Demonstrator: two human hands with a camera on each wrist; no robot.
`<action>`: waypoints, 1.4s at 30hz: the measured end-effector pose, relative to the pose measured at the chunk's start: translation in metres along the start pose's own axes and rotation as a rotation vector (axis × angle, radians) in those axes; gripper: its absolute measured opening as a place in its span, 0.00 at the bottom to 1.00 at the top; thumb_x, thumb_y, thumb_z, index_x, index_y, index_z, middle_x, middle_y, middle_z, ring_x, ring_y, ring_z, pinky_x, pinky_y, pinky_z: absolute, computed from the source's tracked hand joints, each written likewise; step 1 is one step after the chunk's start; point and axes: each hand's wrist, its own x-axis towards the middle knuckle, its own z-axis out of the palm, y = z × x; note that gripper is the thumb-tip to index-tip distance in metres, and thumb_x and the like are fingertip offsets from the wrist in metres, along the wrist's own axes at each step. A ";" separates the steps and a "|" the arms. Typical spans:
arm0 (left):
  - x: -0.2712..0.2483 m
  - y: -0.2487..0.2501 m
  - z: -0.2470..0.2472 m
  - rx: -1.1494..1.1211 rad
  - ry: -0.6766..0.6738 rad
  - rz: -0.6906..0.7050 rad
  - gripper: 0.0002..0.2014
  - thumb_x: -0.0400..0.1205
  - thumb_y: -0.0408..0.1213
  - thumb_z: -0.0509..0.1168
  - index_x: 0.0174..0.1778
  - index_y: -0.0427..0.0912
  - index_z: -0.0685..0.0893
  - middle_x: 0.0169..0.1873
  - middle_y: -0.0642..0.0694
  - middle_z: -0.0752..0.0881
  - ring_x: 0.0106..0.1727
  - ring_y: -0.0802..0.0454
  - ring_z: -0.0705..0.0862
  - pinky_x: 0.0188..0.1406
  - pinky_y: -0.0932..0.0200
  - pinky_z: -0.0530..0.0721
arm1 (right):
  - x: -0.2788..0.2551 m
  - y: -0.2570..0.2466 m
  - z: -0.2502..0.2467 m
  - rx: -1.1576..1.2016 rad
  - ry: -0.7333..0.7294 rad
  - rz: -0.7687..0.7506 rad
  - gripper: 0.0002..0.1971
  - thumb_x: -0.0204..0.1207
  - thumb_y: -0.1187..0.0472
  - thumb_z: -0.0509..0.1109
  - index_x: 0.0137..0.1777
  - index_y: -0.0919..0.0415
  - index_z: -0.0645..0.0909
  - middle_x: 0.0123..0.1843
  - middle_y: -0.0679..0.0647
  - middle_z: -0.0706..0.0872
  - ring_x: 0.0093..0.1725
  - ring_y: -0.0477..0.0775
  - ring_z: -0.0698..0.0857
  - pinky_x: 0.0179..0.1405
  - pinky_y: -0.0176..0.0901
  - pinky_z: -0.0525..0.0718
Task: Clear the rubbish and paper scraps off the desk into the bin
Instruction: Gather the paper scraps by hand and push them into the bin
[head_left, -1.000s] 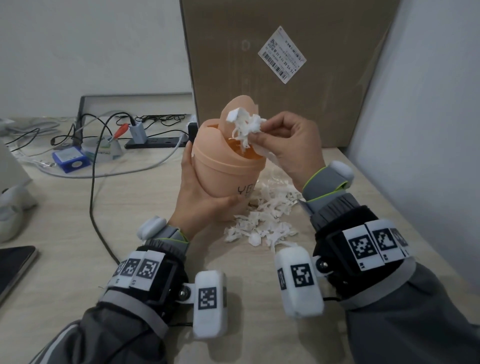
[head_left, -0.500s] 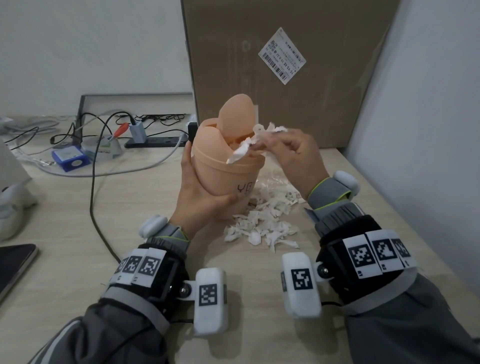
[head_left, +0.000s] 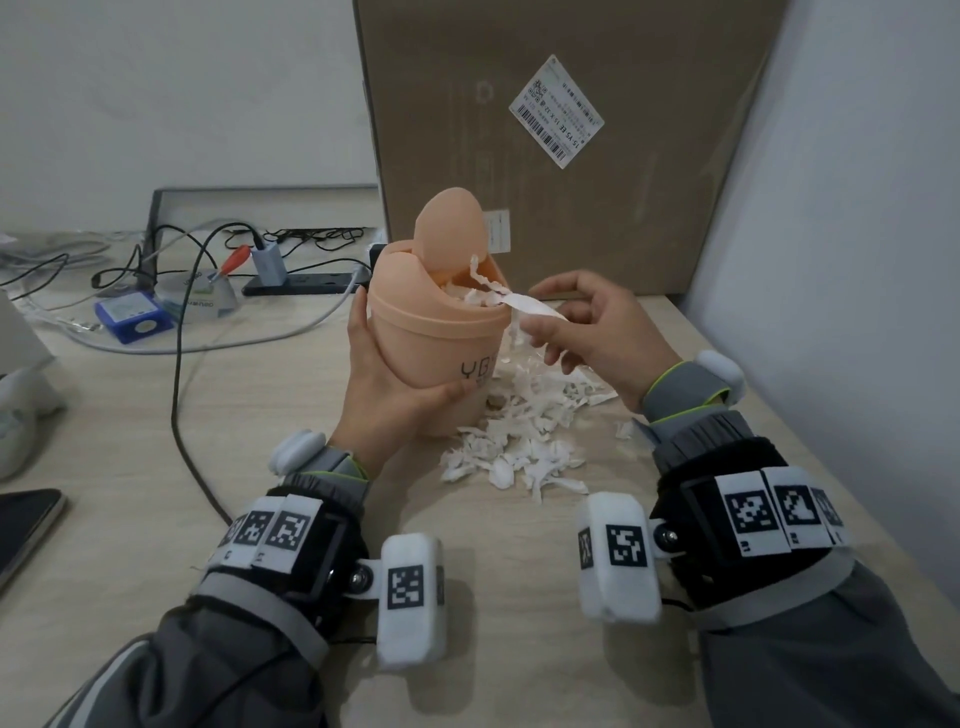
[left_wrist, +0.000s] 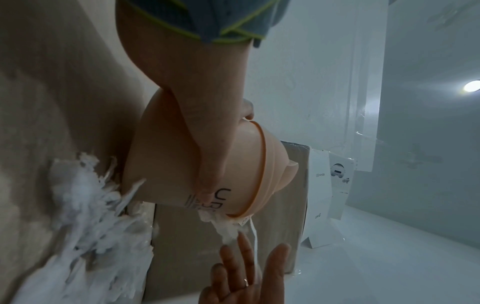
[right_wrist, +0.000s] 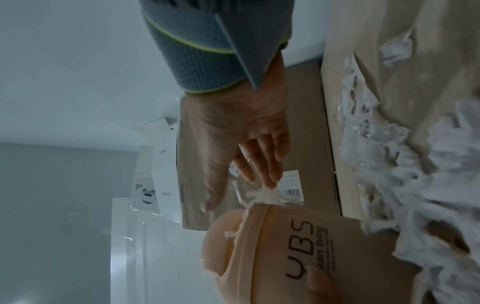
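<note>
My left hand (head_left: 395, 400) grips the side of a small peach bin (head_left: 441, 338) with a swing lid, which stands on the desk (head_left: 130, 467). My right hand (head_left: 571, 322) hovers just right of the bin's mouth with straight, spread fingers. White paper scraps (head_left: 488, 296) lie in the mouth and over the rim, one strip reaching to my fingertips. In the right wrist view the fingertips (right_wrist: 270, 183) touch the scraps (right_wrist: 262, 195) on the bin (right_wrist: 285, 257). A pile of torn paper (head_left: 519, 436) lies on the desk right of the bin.
A big cardboard box (head_left: 571, 156) stands right behind the bin and a wall (head_left: 857, 260) closes the right side. A black cable (head_left: 176, 389) crosses the desk at left, with a blue box (head_left: 132, 314), a power strip (head_left: 306, 283) and a phone (head_left: 26, 519) further left.
My right hand brought a bunch of scraps down to the bin's mouth, let it go and opened its fingers. The left hand kept hold of the bin.
</note>
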 end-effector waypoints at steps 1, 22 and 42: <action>0.000 0.001 0.000 0.002 -0.010 0.001 0.70 0.60 0.40 0.87 0.87 0.57 0.40 0.78 0.54 0.66 0.76 0.54 0.73 0.71 0.53 0.78 | 0.000 0.000 0.001 0.014 0.018 -0.029 0.11 0.71 0.64 0.76 0.52 0.62 0.81 0.35 0.56 0.88 0.28 0.49 0.84 0.25 0.37 0.80; -0.001 0.008 0.002 0.014 -0.161 0.123 0.71 0.54 0.52 0.83 0.86 0.56 0.40 0.76 0.65 0.65 0.76 0.71 0.70 0.74 0.65 0.75 | -0.003 -0.007 0.024 -0.517 0.096 -0.321 0.29 0.83 0.45 0.46 0.46 0.53 0.89 0.50 0.43 0.86 0.59 0.42 0.76 0.78 0.57 0.57; -0.003 0.009 0.001 0.049 -0.138 0.130 0.71 0.54 0.54 0.81 0.86 0.57 0.39 0.78 0.59 0.63 0.78 0.60 0.70 0.77 0.53 0.74 | -0.006 -0.004 0.025 -0.232 0.226 -0.343 0.36 0.81 0.45 0.39 0.37 0.56 0.90 0.37 0.39 0.89 0.45 0.29 0.82 0.77 0.60 0.59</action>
